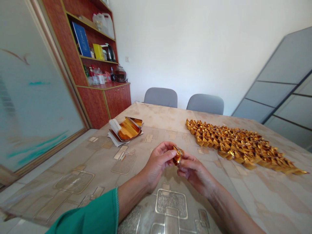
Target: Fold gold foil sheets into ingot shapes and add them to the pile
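Above the tabletop (102, 167), well short of its far edge, the head view shows both hands together on one small folded gold piece (178, 156). The left hand (157, 162) pinches it from the left, its thumb laid across the upper left side; the right hand (195, 170) grips it at the lower right corner. Neither hand is nearer — the piece sits right between the two sets of fingertips, touching both. What shows of it looks tilted, its longer way running roughly away from the wearer, though fingers hide part and the true long axis is hard to tell.

From there, a block of gold foil shapes (234, 144) lies to the right and farther off, apart from both hands, the right one being nearer. The block's long axis slants from near the middle of the far edge down toward the tabletop's right side. On the opposite side, nearer the left hand and in toward the far left corner, lies a loose stack of gold sheets (129, 129), partly curled, close to the left edge. Beyond the far edge stand two grey chairs (161, 97).
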The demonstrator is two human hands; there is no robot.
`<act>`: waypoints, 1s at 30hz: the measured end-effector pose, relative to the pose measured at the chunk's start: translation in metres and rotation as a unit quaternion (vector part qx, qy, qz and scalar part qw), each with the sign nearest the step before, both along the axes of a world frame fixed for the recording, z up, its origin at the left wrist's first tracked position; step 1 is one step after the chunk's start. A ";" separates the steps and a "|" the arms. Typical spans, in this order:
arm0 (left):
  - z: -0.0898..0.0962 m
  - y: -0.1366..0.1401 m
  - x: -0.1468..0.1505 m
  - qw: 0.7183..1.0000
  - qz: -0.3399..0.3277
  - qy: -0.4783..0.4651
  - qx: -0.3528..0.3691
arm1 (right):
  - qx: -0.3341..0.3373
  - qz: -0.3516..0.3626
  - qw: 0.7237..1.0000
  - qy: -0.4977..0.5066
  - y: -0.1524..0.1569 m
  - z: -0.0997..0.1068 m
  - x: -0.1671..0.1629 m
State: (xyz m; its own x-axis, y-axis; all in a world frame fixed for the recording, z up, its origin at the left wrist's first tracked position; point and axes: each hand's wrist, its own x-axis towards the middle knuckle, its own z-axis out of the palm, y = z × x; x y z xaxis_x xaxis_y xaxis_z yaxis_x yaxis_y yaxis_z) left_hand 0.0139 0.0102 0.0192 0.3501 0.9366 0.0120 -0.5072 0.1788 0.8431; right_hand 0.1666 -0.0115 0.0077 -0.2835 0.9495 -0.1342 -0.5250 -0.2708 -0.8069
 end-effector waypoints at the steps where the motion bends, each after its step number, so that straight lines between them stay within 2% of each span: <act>1: 0.000 0.000 0.000 1.000 0.007 0.020 0.010 | -0.014 0.005 1.000 0.020 0.000 0.000 0.002; 5: 0.000 0.001 -0.001 0.996 0.017 0.076 0.039 | -0.056 0.005 0.997 0.060 0.001 -0.003 0.006; 12: -0.005 0.002 -0.003 0.996 -0.069 0.000 -0.054 | -0.062 -0.012 0.995 0.079 0.002 -0.006 0.004; 17: -0.004 0.003 -0.003 0.997 -0.051 0.010 -0.055 | -0.046 0.009 0.997 0.061 0.002 -0.008 0.001; 30: -0.004 0.002 -0.002 0.997 -0.022 0.056 -0.040 | -0.065 0.026 0.995 0.068 0.002 -0.012 -0.002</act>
State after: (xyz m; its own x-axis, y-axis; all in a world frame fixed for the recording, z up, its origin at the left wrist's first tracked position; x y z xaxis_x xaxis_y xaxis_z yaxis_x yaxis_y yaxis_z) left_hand 0.0116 0.0125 0.0150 0.3851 0.9170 -0.1040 -0.4002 0.2675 0.8765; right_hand 0.1650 -0.0092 -0.0043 -0.3560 0.9102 -0.2117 -0.6092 -0.3978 -0.6860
